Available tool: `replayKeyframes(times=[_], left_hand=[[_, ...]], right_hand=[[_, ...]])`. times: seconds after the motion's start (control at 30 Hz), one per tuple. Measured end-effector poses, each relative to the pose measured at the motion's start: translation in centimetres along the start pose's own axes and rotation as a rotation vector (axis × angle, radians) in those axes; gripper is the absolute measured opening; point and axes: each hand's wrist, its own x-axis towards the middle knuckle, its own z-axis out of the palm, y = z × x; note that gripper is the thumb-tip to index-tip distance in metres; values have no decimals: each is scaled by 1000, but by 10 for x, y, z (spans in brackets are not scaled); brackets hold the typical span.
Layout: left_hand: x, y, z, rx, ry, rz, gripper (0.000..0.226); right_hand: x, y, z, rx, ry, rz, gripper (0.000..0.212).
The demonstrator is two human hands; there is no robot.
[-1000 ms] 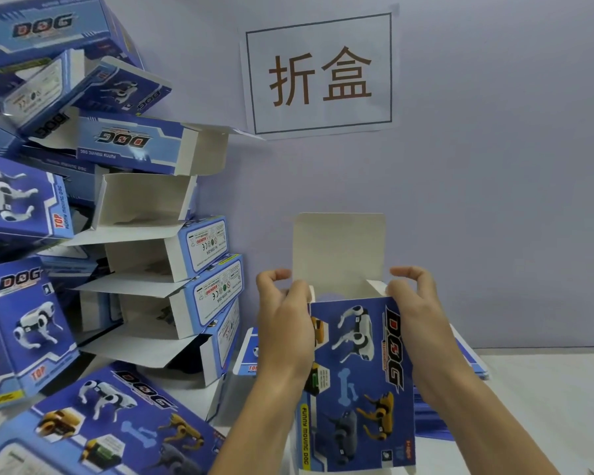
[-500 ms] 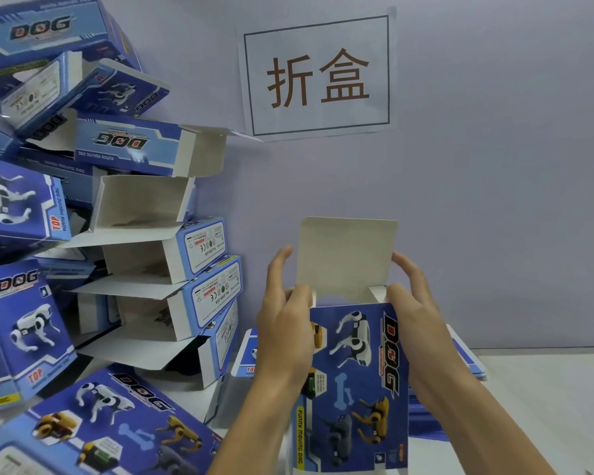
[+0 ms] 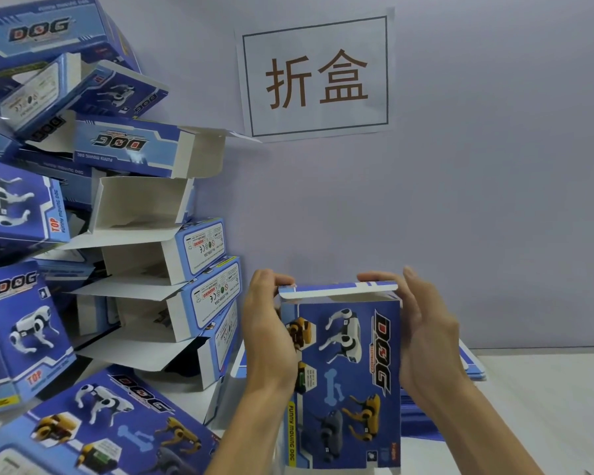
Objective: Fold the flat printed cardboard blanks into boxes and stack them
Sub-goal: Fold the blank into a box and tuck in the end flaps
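A blue printed "DOG" box stands upright in front of me, its top lid flap folded down almost flat over the opening. My left hand grips the box's left side, thumb and fingers curled at the lid's left corner. My right hand holds the right side, with fingers reaching over the lid's right end. Behind the box lies a stack of flat blanks on the table.
A tall, leaning pile of folded boxes with open flaps fills the left side up to the wall. More boxes lie at the bottom left. A paper sign hangs on the wall. White table surface shows at right.
The lid flap, which stood upright a second ago, has been folded forward and down over the box opening. Both hands moved up to the top corners.
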Motion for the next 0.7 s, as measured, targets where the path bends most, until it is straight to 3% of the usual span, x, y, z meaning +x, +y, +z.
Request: replayKeyframes(times=[0.13, 0.23, 0.33, 0.43, 0.7], left_hand=[[1, 1, 0, 82, -142, -18, 21], [0, 4, 2, 94, -215, -27, 28], [-1, 4, 3, 89, -202, 33, 37], [1, 2, 2, 79, -196, 8, 39], [2, -1, -5, -56, -267, -70, 19]], right_hand=[[-1, -1, 1, -92, -41, -17, 35], [1, -1, -1, -108, -13, -57, 26], [1, 1, 0, -110, 26, -101, 15], [2, 2, 1, -134, 55, -115, 25], [1, 2, -2, -40, 44, -74, 13]])
